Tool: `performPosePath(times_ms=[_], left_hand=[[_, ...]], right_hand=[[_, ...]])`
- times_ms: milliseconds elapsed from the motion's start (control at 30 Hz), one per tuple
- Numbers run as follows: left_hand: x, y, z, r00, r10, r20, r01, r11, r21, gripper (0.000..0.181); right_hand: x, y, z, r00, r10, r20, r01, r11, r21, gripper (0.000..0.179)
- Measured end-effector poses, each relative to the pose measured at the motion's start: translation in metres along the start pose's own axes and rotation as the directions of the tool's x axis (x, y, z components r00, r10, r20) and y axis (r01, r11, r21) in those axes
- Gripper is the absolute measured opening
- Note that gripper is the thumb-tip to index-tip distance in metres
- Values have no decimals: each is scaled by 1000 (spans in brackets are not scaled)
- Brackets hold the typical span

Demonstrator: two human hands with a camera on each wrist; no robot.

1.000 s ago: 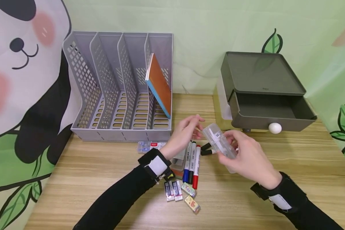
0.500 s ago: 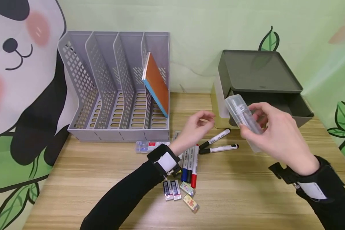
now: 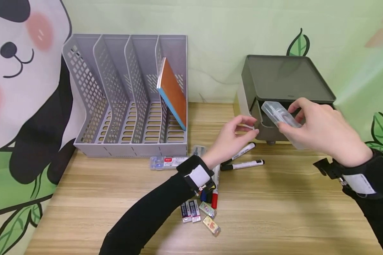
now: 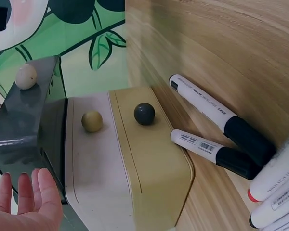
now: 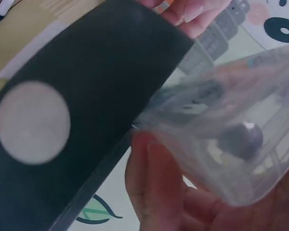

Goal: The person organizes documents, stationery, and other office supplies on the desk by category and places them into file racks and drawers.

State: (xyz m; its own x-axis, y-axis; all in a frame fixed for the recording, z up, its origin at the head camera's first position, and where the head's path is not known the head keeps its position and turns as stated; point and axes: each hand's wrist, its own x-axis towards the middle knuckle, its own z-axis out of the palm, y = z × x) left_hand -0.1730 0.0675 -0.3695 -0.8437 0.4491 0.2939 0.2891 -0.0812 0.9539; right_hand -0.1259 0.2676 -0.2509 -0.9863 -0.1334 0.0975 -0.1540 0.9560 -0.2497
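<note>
My right hand (image 3: 328, 131) holds a clear plastic case (image 3: 278, 112) between thumb and fingers, tilted over the pulled-out dark grey drawer (image 3: 268, 134). Something pale shows inside the case, but its kind is unclear. In the right wrist view, the case (image 5: 236, 149) is close beside the drawer front (image 5: 96, 62) with its white knob (image 5: 33, 122). My left hand (image 3: 231, 140) is at the drawer's left front corner, fingers loosely bent and nothing in them. The left wrist view shows its fingers (image 4: 48, 192) just below the drawer; contact there cannot be made out.
Two black-capped markers (image 3: 247, 164) lie before the drawer unit (image 3: 290, 76). Beneath my left forearm are more markers (image 3: 215, 200), several erasers (image 3: 211, 225) and a flat clear case (image 3: 166, 163). A grey file rack (image 3: 131, 148) holds an orange notebook (image 3: 173, 92).
The right hand has carried the clear case rightward and up from above the markers to over the drawer. The left hand has moved right, to the drawer's corner.
</note>
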Motion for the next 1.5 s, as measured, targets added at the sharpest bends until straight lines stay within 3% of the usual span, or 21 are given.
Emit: performPosePath(times_ms=[167,467,867,1133,1500], left_hand=[[2,1,3,1000,15,-3,-15,999,37,26],[2,4,7,999,37,11,-37,999,31,20],[0,6,9,999,-8,50,6,999,40,19],[-1,6,9,998,5,70,-11,997,75,20],[-2,2,6,996,8,91,-18,994,104,19]], right_hand=[[16,2,-6,994,-10,110,15,999,-46,40],[43,-4,-7,964,6,264,34,988,-148,38],[63,-4,8,960,-55,276,115,972,-207,39],[66,-1,18,964,-69,257,120,975,-188,42],[61,-3,16,912,-33,409,87,990,-114,20]])
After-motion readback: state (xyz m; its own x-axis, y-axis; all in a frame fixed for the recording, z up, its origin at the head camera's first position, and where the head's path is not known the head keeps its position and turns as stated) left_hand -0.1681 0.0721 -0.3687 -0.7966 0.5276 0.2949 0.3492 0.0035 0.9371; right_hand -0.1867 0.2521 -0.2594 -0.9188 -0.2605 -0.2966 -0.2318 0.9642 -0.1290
